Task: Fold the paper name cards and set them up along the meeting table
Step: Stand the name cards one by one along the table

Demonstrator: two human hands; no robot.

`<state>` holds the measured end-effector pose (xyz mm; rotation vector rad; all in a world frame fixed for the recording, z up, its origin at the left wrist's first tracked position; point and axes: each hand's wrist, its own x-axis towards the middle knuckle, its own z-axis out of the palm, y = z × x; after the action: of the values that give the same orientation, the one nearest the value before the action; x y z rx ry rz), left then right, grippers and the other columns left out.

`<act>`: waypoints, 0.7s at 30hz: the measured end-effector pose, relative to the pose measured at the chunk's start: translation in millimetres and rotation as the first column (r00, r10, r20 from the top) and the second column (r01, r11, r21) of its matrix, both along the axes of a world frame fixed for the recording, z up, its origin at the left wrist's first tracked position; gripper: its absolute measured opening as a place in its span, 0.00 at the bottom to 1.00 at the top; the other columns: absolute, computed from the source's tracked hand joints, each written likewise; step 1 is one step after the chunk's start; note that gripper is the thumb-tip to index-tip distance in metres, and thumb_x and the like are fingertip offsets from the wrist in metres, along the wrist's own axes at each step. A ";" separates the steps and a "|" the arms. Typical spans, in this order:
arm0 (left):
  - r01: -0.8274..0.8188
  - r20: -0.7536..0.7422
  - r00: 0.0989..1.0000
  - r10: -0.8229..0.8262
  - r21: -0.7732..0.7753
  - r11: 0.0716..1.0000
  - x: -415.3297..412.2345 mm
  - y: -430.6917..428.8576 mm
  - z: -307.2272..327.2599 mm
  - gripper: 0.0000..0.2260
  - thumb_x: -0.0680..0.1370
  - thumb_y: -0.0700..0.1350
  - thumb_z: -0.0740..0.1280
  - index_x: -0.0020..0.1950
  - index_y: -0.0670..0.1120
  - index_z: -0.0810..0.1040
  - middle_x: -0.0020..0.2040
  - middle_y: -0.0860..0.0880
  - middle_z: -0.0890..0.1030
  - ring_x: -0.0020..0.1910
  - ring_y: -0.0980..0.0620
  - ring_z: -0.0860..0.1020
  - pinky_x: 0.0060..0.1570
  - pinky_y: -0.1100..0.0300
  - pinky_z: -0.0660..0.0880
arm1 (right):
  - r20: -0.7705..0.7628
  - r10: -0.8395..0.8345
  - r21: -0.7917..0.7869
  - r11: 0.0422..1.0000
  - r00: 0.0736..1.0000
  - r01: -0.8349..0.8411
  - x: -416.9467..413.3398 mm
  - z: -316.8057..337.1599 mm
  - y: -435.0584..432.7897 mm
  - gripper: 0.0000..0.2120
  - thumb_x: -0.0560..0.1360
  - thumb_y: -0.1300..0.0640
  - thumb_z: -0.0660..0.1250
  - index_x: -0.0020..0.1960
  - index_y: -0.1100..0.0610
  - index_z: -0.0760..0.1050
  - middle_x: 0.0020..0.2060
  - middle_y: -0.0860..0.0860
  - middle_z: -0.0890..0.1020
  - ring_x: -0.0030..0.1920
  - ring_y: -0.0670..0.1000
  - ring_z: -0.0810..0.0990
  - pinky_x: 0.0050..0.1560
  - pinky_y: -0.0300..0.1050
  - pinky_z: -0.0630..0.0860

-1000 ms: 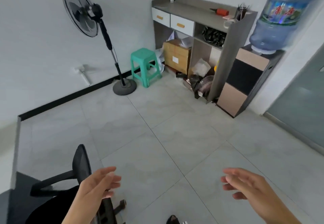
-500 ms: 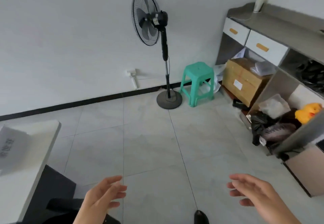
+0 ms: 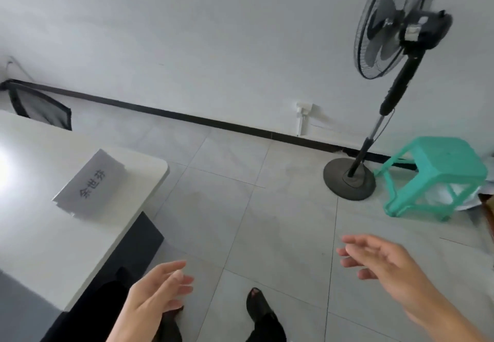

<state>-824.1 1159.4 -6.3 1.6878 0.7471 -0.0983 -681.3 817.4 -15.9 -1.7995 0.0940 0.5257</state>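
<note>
A folded white name card [image 3: 89,185] with dark printed characters stands on the corner of the white meeting table [image 3: 48,240] at the left. My left hand [image 3: 153,297] hangs low in the middle, fingers apart and holding nothing, just right of the table's near edge. My right hand [image 3: 385,266] is out over the tiled floor at the lower right, fingers spread and also holding nothing. Both hands are well apart from the card.
A black standing fan [image 3: 395,55] rises at the right with its round base on the floor, beside a green plastic stool [image 3: 433,175]. A black mesh chair [image 3: 40,107] sits behind the table at the far left. My foot in a dark shoe [image 3: 260,308] shows below.
The view has swung left: the shelf unit and water dispenser have left the frame, and the table with the name card has come in at the left. Both hands stay spread and hold nothing.
</note>
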 end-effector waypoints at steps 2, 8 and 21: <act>-0.035 0.019 0.999 0.035 -0.002 0.999 37.5 25.1 3.1 0.09 0.78 0.44 0.63 0.56 0.47 0.80 0.46 0.46 0.86 0.47 0.47 0.84 0.50 0.48 0.78 | -0.024 0.034 -0.009 0.999 0.999 -0.034 41.2 -0.2 30.2 0.07 0.76 0.60 0.66 0.52 0.56 0.81 0.44 0.55 0.87 0.42 0.51 0.86 0.43 0.47 0.77; -0.177 0.131 0.976 0.175 0.001 0.984 139.7 102.4 31.3 0.11 0.76 0.48 0.69 0.54 0.44 0.80 0.45 0.43 0.86 0.45 0.46 0.83 0.48 0.49 0.77 | -0.004 0.173 0.024 0.985 0.985 -0.173 154.5 32.1 128.1 0.32 0.56 0.32 0.75 0.51 0.53 0.82 0.44 0.52 0.87 0.44 0.51 0.86 0.47 0.53 0.79; -0.654 0.095 0.756 0.648 0.064 0.754 219.5 225.5 20.9 0.09 0.76 0.48 0.68 0.53 0.47 0.80 0.44 0.48 0.86 0.44 0.48 0.84 0.46 0.51 0.79 | -0.018 0.631 -0.012 0.776 0.776 -0.631 376.9 24.2 376.6 0.15 0.70 0.45 0.72 0.52 0.52 0.81 0.43 0.49 0.87 0.45 0.51 0.86 0.52 0.59 0.79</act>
<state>-604.6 1384.9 14.6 1.4158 1.2681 0.4943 -304.3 1194.0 8.3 -1.8248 -0.5262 1.0155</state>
